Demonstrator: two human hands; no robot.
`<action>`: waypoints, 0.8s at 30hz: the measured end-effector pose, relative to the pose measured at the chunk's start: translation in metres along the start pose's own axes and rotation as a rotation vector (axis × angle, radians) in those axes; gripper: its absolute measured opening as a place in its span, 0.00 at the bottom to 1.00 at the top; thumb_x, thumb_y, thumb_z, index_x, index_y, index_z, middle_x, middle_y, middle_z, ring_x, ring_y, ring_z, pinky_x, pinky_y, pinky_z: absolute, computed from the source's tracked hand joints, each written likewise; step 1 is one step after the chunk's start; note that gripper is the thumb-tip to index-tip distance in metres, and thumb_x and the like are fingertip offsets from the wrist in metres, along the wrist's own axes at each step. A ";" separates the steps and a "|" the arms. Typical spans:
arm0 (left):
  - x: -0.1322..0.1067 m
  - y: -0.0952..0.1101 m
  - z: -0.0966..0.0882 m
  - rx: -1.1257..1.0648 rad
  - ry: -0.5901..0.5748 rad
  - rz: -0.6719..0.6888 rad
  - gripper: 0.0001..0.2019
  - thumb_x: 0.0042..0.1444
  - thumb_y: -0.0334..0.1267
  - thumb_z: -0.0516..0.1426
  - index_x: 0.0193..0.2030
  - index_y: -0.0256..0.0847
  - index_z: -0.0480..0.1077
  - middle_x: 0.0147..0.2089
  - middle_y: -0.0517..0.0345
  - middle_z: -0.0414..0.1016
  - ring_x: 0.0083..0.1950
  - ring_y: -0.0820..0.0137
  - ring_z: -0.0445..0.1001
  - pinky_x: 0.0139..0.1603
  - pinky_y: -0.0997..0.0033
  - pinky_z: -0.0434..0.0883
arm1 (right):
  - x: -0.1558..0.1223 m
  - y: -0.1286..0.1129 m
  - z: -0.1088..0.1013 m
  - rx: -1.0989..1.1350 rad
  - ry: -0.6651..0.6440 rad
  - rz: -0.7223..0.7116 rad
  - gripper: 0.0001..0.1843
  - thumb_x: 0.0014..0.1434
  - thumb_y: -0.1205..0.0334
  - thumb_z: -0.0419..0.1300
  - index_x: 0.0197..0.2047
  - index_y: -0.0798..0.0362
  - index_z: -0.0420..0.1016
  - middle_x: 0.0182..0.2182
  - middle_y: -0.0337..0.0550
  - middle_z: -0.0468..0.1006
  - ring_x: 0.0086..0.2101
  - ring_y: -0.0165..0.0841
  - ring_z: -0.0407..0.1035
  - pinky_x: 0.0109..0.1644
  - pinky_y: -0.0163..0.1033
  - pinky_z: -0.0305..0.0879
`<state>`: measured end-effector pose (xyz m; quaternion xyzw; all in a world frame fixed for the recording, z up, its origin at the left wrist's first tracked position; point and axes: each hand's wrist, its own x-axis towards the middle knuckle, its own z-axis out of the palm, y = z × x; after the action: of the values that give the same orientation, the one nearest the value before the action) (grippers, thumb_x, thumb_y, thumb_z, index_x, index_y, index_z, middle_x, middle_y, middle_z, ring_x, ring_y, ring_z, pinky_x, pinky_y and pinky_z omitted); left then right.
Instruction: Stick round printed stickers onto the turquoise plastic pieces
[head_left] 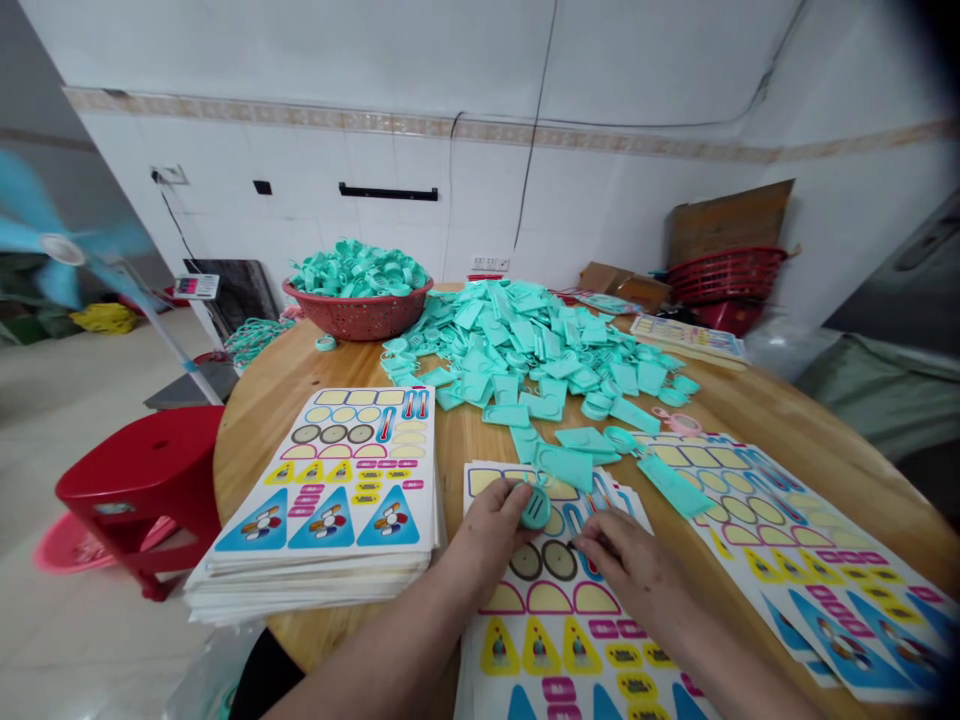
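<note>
My left hand (491, 525) is closed on a small round teal plastic piece (535, 508), held just above a sticker sheet (559, 620) lying in front of me. My right hand (626, 560) rests on that same sheet with its fingertips pinched at a sticker near the sheet's middle; what they hold is too small to name. The sheet carries round, arch, triangle and pill-shaped stickers. A large heap of flat teal plastic parts (525, 350) covers the round wooden table (780, 420) beyond my hands.
A thick stack of sticker sheets (330, 500) lies at my left, more sheets (810, 550) at my right. A red basket of teal parts (358, 300) stands at the back. A red stool (142, 480) and a blurred blue fan (67, 255) are at the left.
</note>
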<state>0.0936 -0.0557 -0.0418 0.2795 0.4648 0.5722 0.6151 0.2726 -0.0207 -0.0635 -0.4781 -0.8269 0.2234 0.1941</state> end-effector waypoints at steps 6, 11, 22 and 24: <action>-0.001 0.001 0.001 0.007 0.020 -0.014 0.12 0.46 0.44 0.60 0.32 0.39 0.67 0.31 0.60 0.66 0.36 0.71 0.66 0.39 0.70 0.69 | -0.003 -0.001 0.000 -0.007 -0.054 0.040 0.11 0.61 0.57 0.48 0.27 0.49 0.57 0.25 0.36 0.66 0.28 0.32 0.63 0.30 0.37 0.58; -0.002 0.001 0.001 0.016 0.021 -0.010 0.12 0.46 0.46 0.60 0.31 0.40 0.67 0.30 0.61 0.66 0.35 0.71 0.67 0.39 0.69 0.69 | -0.001 -0.003 0.000 -0.001 0.005 0.032 0.11 0.59 0.58 0.49 0.26 0.49 0.59 0.28 0.39 0.68 0.30 0.33 0.64 0.32 0.38 0.58; -0.002 0.001 0.001 0.001 0.018 0.015 0.12 0.45 0.45 0.61 0.30 0.39 0.67 0.30 0.61 0.65 0.35 0.72 0.65 0.39 0.70 0.69 | 0.004 -0.005 0.000 0.155 -0.049 0.124 0.11 0.53 0.56 0.57 0.25 0.49 0.60 0.20 0.32 0.62 0.24 0.30 0.59 0.27 0.34 0.53; -0.003 0.002 0.002 -0.009 0.020 0.016 0.12 0.45 0.44 0.61 0.30 0.39 0.67 0.31 0.61 0.65 0.35 0.72 0.66 0.39 0.70 0.69 | 0.006 -0.006 0.000 0.190 -0.052 0.135 0.12 0.52 0.56 0.57 0.24 0.50 0.59 0.19 0.32 0.60 0.23 0.29 0.57 0.26 0.34 0.52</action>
<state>0.0946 -0.0581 -0.0385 0.2748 0.4659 0.5820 0.6071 0.2654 -0.0178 -0.0595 -0.5062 -0.7727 0.3258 0.2013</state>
